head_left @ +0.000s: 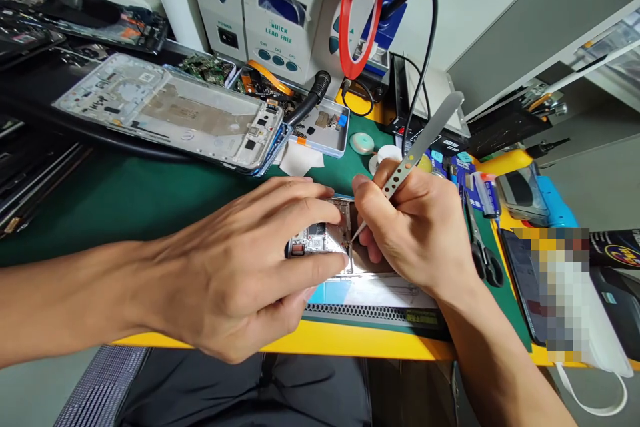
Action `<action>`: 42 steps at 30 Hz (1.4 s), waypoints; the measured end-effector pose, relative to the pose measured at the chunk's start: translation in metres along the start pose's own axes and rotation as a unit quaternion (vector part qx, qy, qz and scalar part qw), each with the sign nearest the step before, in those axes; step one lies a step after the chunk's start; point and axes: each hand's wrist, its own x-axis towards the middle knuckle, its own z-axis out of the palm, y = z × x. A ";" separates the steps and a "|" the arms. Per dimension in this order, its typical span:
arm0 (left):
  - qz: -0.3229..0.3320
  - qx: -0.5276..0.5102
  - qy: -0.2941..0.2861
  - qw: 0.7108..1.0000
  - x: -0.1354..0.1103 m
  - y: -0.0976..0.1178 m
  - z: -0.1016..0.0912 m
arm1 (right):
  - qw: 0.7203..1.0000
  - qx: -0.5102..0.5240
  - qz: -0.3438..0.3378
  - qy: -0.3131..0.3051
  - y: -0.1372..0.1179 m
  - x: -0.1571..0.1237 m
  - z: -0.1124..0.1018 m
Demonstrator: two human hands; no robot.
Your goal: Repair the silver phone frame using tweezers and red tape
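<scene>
An opened phone [317,229] lies in front of me, its circuit board and metal parts exposed. Over its left end arches my left hand [245,260], fingertips pressing on the board and the thumb low at the near side, steadying it. My right hand [425,227] is closed around metal tweezers [423,143] with a row of holes. Their thin tip points down and left onto the phone's inside, close to my left fingertips. Both hands hide part of the phone. Beneath it a pale blue and white sheet [360,292] shows at the near side.
Behind my hands lies a stripped phone frame [195,113], beside a tray of small parts [325,137]. A QUICK rework station [277,33] stands at the back with a red ring [345,33]. Scissors [483,250] and a dark phone [523,280] lie right.
</scene>
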 end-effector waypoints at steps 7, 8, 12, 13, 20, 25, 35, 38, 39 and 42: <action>0.031 0.005 0.002 1.000 -0.001 -0.005 0.001 | 1.000 0.019 0.003 -0.008 -0.002 0.001 0.000; 0.030 0.008 0.000 1.000 -0.002 -0.005 0.002 | 1.000 0.019 0.005 -0.006 -0.002 0.000 0.000; 0.029 0.022 -0.004 0.999 -0.003 -0.004 0.001 | 1.000 0.014 0.013 0.002 -0.002 0.000 0.001; 0.031 0.021 -0.005 0.999 -0.003 -0.004 0.001 | 1.000 0.013 0.014 0.004 -0.001 -0.001 0.002; 0.024 0.023 -0.002 0.999 -0.001 -0.002 0.000 | 1.000 0.017 0.015 0.004 -0.001 -0.003 0.001; 0.031 0.022 -0.007 0.999 -0.001 -0.003 0.001 | 0.999 0.029 0.015 -0.012 0.000 0.001 0.002; 0.030 0.026 0.008 0.999 -0.001 -0.004 0.002 | 0.999 0.049 0.021 -0.007 -0.002 -0.001 0.001; 0.047 0.038 0.012 0.998 -0.002 -0.005 0.003 | 0.998 0.057 0.023 -0.010 -0.004 -0.002 0.002; 0.047 0.039 0.009 0.998 -0.002 -0.005 0.002 | 0.998 0.056 0.023 -0.010 -0.004 -0.002 0.002; 0.029 0.029 -0.001 0.999 -0.001 -0.003 0.001 | 0.998 0.052 0.020 -0.007 -0.004 -0.002 0.003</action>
